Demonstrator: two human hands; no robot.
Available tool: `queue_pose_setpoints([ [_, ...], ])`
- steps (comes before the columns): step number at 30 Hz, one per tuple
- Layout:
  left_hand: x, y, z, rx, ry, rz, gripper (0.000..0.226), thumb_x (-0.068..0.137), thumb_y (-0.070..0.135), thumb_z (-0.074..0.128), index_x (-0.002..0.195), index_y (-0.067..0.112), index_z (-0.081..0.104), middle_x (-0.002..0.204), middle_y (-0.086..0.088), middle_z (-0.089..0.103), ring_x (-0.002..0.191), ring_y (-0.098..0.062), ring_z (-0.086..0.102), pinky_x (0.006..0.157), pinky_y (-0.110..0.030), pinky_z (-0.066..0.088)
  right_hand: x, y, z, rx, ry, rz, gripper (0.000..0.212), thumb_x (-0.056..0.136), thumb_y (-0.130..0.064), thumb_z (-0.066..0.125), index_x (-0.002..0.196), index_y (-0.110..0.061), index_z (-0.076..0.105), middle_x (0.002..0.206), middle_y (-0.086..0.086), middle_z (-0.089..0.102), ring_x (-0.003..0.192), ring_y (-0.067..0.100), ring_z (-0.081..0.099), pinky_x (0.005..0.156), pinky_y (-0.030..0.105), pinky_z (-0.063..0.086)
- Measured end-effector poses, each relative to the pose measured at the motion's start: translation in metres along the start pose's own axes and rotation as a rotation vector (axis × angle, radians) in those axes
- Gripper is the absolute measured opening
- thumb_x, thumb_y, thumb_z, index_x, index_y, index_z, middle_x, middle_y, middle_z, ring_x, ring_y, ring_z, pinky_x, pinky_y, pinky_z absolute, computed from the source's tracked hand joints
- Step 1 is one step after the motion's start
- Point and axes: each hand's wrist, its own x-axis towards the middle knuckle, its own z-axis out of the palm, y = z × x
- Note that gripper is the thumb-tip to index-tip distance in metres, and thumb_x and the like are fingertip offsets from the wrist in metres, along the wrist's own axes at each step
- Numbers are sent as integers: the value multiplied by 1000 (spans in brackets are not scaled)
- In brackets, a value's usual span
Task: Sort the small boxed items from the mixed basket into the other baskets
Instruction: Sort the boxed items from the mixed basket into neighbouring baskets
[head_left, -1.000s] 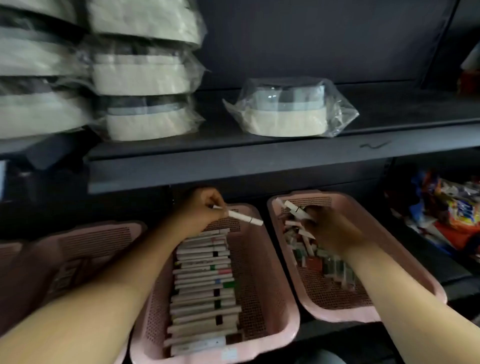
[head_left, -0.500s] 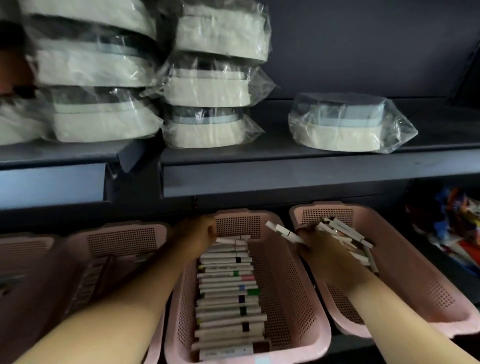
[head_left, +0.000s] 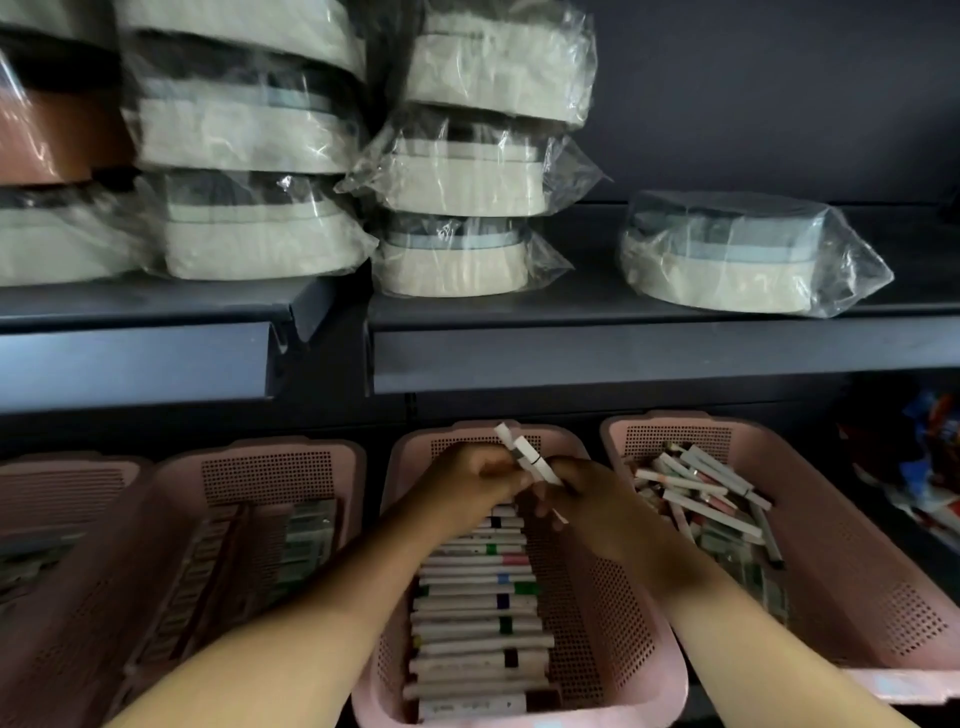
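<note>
Sorting judged part-complete. The centre pink perforated plastic basket (head_left: 613, 623) holds a neat row of slim white boxes (head_left: 478, 613). Above its far end, the left hand (head_left: 467, 480) and right hand (head_left: 587, 499) together pinch two held white boxes (head_left: 524, 457). The lower-right pink mixed basket (head_left: 872, 613) carries a loose heap of boxes (head_left: 696, 493) awaiting sorting.

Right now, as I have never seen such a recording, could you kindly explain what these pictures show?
There is no machine here: these are a person's two bare hands, filmed by one wide-angle camera worn on the head, looking forward and down. The middle basket holds a neat row of small boxes; the right basket holds a loose jumble of them. Above the middle basket the right hand grips a few small white boxes. The left hand meets them, though whether it grips one is unclear. Plastic-wrapped packs lie on the dark shelf above.
</note>
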Motion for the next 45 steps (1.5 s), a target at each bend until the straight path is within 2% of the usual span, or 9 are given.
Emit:
queue_pose_setpoints([
  [5, 0, -2, -6, -75, 172, -35, 13, 104, 17, 61, 109, 24, 71, 99, 10, 75, 84, 7, 71, 84, -21, 55, 4, -9, 9, 20, -6, 1, 16, 104, -20, 51, 106, -18, 67, 85, -1, 67, 65, 1, 59, 56, 6, 42],
  [12, 16, -22, -31, 634, 142, 37, 24, 106, 34, 56, 126, 32, 69, 105, 6, 73, 89, -11, 68, 80, -31, 55, 5, 15, -1, 86, 65, 140, 17, 101, -27, 53, 91, -24, 65, 83, 2, 71, 80, 24, 69, 73, 37, 55],
  [17, 23, -48, -35, 939, 17, 16, 29, 106, 34, 54, 129, 33, 70, 136, 5, 66, 125, -20, 60, 105, -25, 43, 4, 21, -5, 81, 73, 103, 17, 100, -26, 55, 88, -22, 65, 78, 0, 70, 74, 19, 68, 72, 40, 55],
  [21, 20, -44, -30, 840, 64, 38, 37, 104, 28, 59, 141, 28, 64, 144, 3, 62, 131, -17, 57, 112, -23, 39, 0, 18, -4, -48, 47, 55, 17, 100, -36, 55, 93, -23, 65, 80, 1, 68, 74, 19, 66, 70, 37, 52],
  [26, 10, -14, -13, 343, 22, 19, 25, 96, 18, 73, 107, 41, 74, 94, 25, 71, 88, 14, 65, 83, -13, 49, 6, 9, 0, -66, 47, 13, 14, 102, -34, 54, 90, -31, 62, 78, -4, 65, 70, 11, 63, 66, 29, 48],
  [33, -9, 2, 5, 0, 109, 67, 19, 100, 16, 68, 106, 32, 78, 101, 11, 79, 96, -2, 73, 92, -24, 58, 18, 0, 23, 53, -48, 25, 20, 102, -31, 48, 99, -29, 68, 76, 1, 71, 71, 15, 69, 77, 42, 60],
  [36, -6, -1, -2, 195, 196, 96, 11, 102, 24, 65, 105, 29, 74, 94, 11, 75, 88, 2, 69, 84, -19, 55, 14, -7, 22, -183, -119, -26, 20, 103, -40, 50, 104, -28, 66, 91, -8, 68, 81, 3, 62, 76, 21, 50],
  [41, 6, -13, -20, 637, 181, 177, 22, 105, 34, 57, 121, 30, 72, 97, 9, 73, 84, -7, 66, 79, -34, 56, 9, 4, 5, -239, -58, 32, 22, 98, -42, 59, 108, -26, 70, 103, -9, 66, 89, 4, 62, 72, 18, 46],
  [45, 18, -25, -26, 866, 111, 125, 31, 107, 35, 52, 133, 36, 67, 120, 7, 73, 105, -16, 68, 95, -34, 54, 0, 8, -7, -294, -21, -7, 18, 99, -35, 57, 107, -24, 69, 103, -9, 66, 92, 6, 62, 76, 21, 48],
])
